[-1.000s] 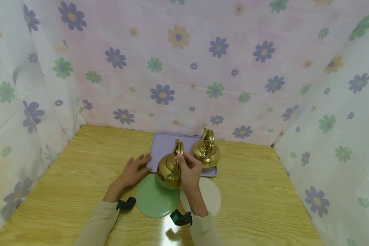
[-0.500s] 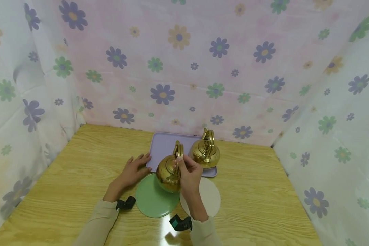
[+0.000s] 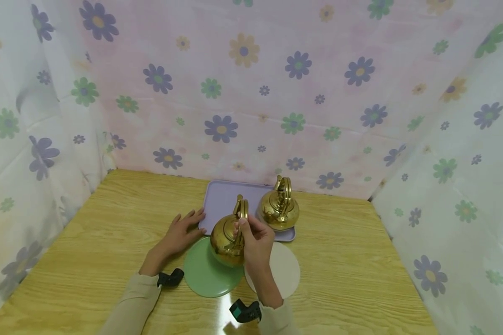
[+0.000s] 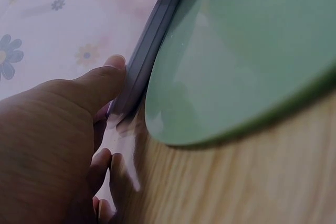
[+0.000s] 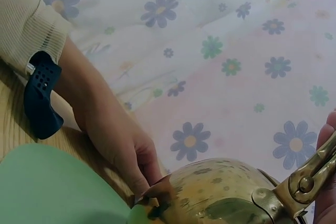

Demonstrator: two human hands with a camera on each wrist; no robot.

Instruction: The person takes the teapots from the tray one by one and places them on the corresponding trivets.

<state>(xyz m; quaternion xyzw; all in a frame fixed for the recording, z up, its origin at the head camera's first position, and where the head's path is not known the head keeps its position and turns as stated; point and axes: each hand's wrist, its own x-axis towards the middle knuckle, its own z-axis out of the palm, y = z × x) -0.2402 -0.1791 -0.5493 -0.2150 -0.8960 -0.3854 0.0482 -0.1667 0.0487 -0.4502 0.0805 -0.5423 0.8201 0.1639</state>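
A brass teapot (image 3: pixel 225 244) is held by its upright handle in my right hand (image 3: pixel 258 243). Its body overlaps the upper right part of a flat green disc (image 3: pixel 209 279); whether the two touch, I cannot tell. My left hand (image 3: pixel 180 236) lies at the left edge of a lilac tray (image 3: pixel 221 200), fingers extended. In the left wrist view the thumb (image 4: pixel 113 69) touches the tray's rim (image 4: pixel 147 45). On the right part of the tray stands a second brass teapot (image 3: pixel 278 211), its handle up. My right forearm partly covers a cream disc (image 3: pixel 288 270).
The wooden table (image 3: pixel 352 265) extends to both sides. A flowered cloth (image 3: pixel 251 93) hangs behind it and along the left and right. Each wrist wears a dark strap (image 3: pixel 170 278). Light glares off the table near the front.
My right hand has brought the held teapot a little down and left, toward me over the green disc. The left hand, the tray and the other teapot stay put.
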